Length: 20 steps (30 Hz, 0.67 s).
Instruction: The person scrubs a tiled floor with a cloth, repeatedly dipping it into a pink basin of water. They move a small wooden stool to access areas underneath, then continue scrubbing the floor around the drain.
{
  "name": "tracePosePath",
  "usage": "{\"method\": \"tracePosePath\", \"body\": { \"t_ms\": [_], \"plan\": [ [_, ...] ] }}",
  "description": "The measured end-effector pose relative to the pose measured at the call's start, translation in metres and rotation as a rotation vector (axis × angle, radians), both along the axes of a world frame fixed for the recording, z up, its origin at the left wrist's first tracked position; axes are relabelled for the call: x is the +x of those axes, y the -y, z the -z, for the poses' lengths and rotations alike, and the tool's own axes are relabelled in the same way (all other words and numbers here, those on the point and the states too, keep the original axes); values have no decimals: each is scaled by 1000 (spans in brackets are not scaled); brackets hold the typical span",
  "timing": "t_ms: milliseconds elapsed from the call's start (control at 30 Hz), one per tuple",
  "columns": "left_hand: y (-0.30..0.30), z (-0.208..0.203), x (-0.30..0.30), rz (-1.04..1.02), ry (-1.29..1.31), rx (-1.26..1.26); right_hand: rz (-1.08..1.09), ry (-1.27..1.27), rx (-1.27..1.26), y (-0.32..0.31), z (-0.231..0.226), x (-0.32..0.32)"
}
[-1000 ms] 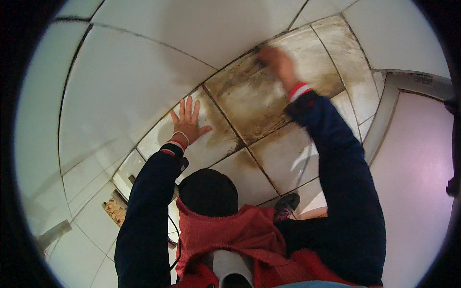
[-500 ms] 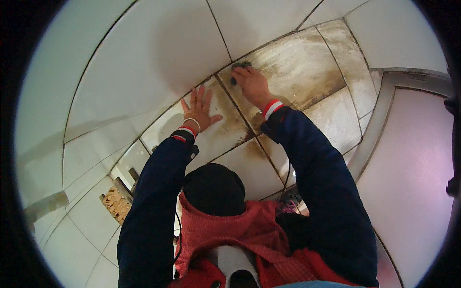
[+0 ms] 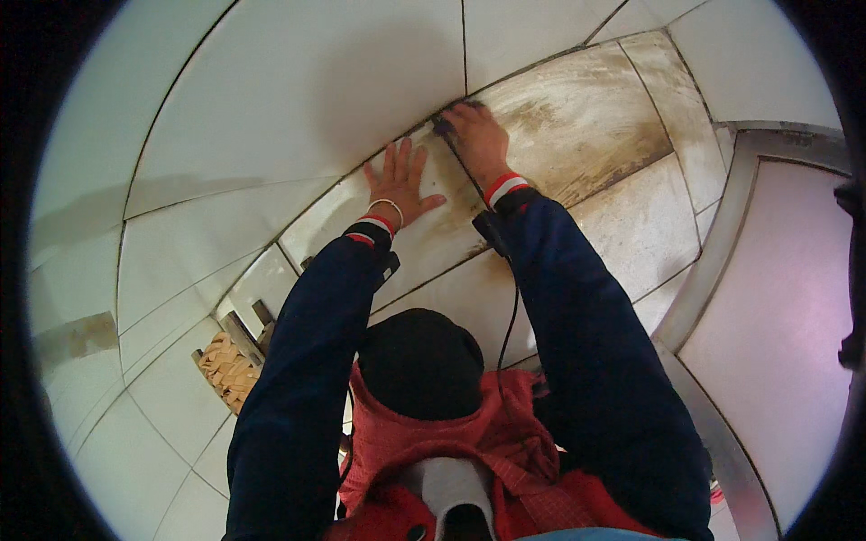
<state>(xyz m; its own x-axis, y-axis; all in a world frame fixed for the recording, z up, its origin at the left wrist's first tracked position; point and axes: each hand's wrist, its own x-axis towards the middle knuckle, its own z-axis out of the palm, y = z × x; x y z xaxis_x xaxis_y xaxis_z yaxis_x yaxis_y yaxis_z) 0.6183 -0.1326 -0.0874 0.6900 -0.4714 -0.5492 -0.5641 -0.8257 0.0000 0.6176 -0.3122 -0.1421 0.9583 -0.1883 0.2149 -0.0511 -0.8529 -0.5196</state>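
My right hand point(image 3: 479, 142) is closed on a dark scouring pad point(image 3: 442, 125), mostly hidden under the fingers. The pad presses against the floor tiles where they meet the white wall, at the top of a dark grout line. My left hand point(image 3: 402, 187) lies flat with its fingers spread on a paler tile beside that line, close to the wall. A white bangle circles the left wrist. Brown grime streaks the large floor tile point(image 3: 564, 117) to the right of my right hand.
White wall tiles point(image 3: 298, 108) rise beyond both hands. A low stool with a woven seat point(image 3: 230, 370) stands by my left forearm. On the right is a pale door panel point(image 3: 776, 307) in a grey frame point(image 3: 713, 243). A thin black cable point(image 3: 516, 311) hangs near my right forearm.
My right hand has slid the pad left along the wall edge onto the grout line. My left hand stays flat on its tile. The whole view has shifted slightly.
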Motion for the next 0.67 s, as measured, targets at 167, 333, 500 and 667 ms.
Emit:
{"method": "tracePosePath", "body": {
  "t_ms": [167, 333, 500, 667],
  "plan": [
    [1, -1, 1, 26, 12, 25, -188, 66, 157, 55, -3, -18],
    [-2, 4, -3, 39, 40, 10, 420, 116, -12, 198, -42, -35],
    [4, -7, 1, 1, -36, 56, 93, 110, -52, 63, -17, -43],
    [3, 1, 1, 3, -11, 82, -410, -91, -157, 59, -10, -73]
  ]
}}
